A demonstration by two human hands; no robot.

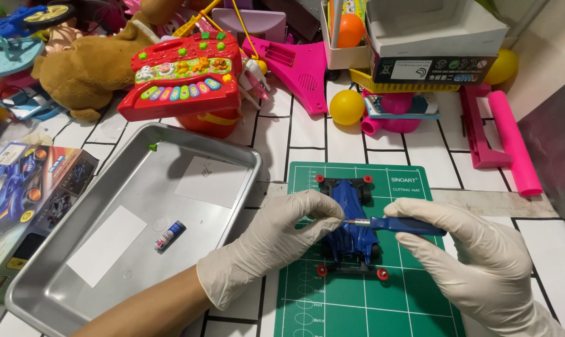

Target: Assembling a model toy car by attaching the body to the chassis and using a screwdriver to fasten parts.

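A blue toy race car [352, 236] with small red rollers at its corners sits on a green cutting mat [363, 299]. My left hand [276, 240], in a white glove, rests on the car's left side with the fingertips pinched at its middle. My right hand [476, 262], also gloved, holds a blue-handled screwdriver [398, 224] lying sideways, its metal tip pointing left at the car's body near my left fingertips.
A metal tray [58, 287] at the left holds a small battery [169, 236] and two white paper pieces. A toy car box [20, 193] lies at the far left. Toys crowd the back: red keyboard [182, 75], pink guitar [301, 65], yellow ball [346, 107], pink tubes [513, 143].
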